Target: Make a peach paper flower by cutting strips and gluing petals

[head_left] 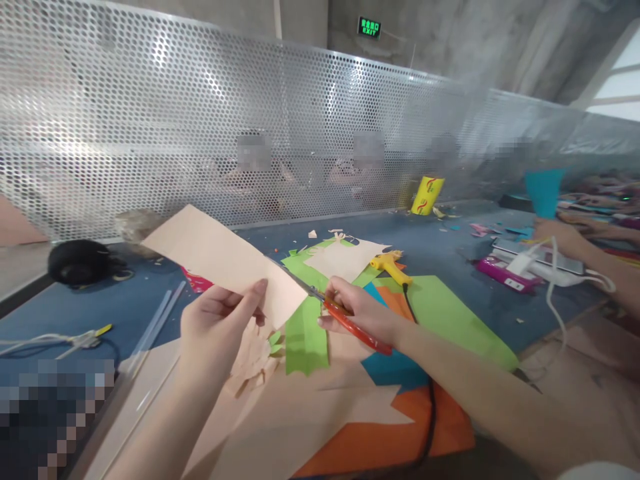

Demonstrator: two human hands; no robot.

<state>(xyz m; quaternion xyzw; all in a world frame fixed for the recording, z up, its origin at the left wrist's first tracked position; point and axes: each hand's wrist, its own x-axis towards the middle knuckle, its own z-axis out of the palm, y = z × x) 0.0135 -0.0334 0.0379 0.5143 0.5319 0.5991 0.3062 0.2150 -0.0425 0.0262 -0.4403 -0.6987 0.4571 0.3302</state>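
Note:
My left hand pinches a long strip of pale peach paper and holds it up, tilted, over the work surface. In my right hand is a pair of red-handled scissors, its blades at the right end of the paper; how far apart they stand is hard to make out. Beneath my hands lie a green paper piece with a jagged lower edge and a cluster of cut peach paper pieces. Sheets of peach, orange and blue paper spread below.
A yellow glue gun with a black cord lies on the green paper. Clear glue sticks are at left, near a black round object. A perforated metal screen bounds the table. A purple-white power strip and another person's arm are at right.

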